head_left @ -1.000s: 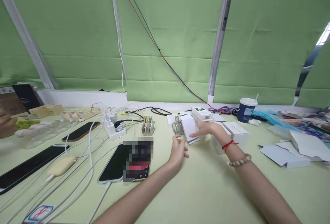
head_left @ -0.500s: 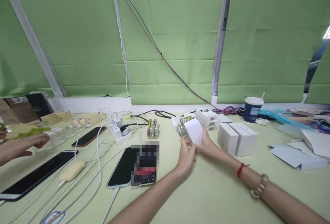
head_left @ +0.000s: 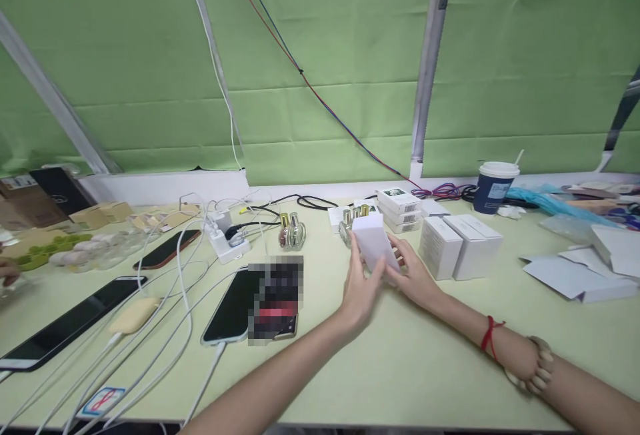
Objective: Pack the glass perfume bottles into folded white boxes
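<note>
Whereas half a second ago the left hand (head_left: 361, 285) was at the white box's (head_left: 374, 245) lower edge, its fingers now run up the left side; right hand (head_left: 413, 275) at lower right. Grip: both hands pinching the box, so steadied from two sides. Box mid-worktop (head_left: 410, 361); base contact unclear. Count: one box held, two upright cartons (head_left: 440, 248) right, two bottles (head_left: 295, 236) left, one cup (head_left: 493, 188).

White-lidded blue cup (head_left: 493, 189) is standing back right. White power strip (head_left: 218, 242) is sitting left of center; pale yellow device (head_left: 134, 315) is lying near black-screened tablet (head_left: 75, 320). Green blind (head_left: 330, 41) is hanging behind.
</note>
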Action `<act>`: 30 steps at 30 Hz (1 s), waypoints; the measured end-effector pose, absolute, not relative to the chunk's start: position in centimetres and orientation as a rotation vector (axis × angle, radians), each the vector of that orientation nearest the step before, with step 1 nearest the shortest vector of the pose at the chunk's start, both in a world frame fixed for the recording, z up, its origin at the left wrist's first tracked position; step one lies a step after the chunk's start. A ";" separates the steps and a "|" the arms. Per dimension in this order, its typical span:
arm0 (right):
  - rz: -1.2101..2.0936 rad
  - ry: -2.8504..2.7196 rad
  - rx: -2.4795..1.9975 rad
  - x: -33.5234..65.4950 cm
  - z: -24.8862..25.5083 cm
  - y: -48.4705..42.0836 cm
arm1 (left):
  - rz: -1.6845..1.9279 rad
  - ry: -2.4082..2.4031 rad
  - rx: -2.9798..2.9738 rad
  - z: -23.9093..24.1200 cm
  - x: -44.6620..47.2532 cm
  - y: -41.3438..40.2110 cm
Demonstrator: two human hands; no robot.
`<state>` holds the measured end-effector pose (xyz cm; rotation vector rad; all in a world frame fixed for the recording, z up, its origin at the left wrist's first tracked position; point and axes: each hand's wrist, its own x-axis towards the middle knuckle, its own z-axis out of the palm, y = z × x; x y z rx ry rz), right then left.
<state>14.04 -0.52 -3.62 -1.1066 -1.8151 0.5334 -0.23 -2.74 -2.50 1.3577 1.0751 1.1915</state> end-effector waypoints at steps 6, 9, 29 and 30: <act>0.469 -2.041 -0.916 14.1 -3.2 -1.7 | 1.187 0.912 1.379 -2.3 0.0 -2.9; 0.431 -2.131 -0.839 14.3 -2.9 -1.9 | 1.158 0.940 1.277 -2.6 0.1 -2.4; 0.814 -1.514 -1.096 13.4 -3.1 -0.8 | 0.848 0.788 0.741 -1.8 -0.6 -1.2; 0.823 -1.508 -1.094 13.3 -3.1 -0.9 | 0.845 0.788 0.744 -1.8 -0.6 -1.2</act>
